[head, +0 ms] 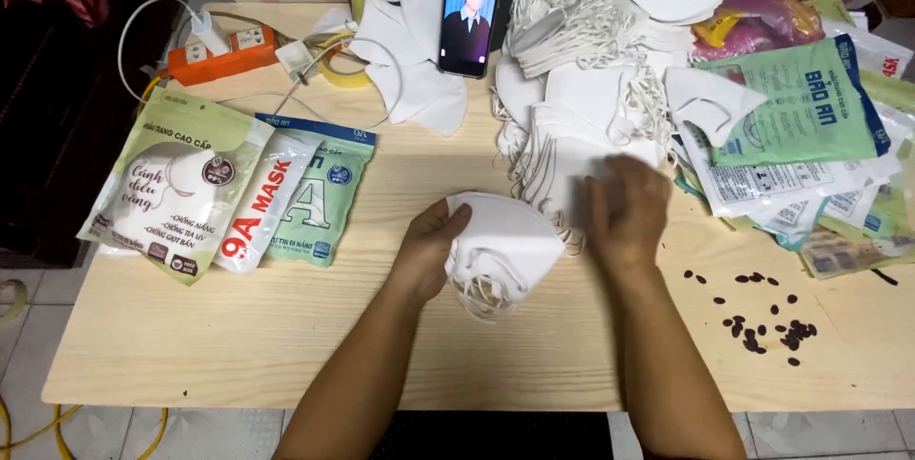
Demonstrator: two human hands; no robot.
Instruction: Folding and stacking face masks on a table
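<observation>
Head view: left hand (431,248) pinched a stack of white masks (505,245) mid-worktop (238,327); right hand (627,207) lay spread and flat on the pile (581,88) just beside. Loose ear loops dangled, so they could snag and drag pile masks along.

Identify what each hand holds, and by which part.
The left hand grips a small stack of white masks by its left edge. The right hand rests on the loose mask pile; whether it grips cannot be told.
</observation>
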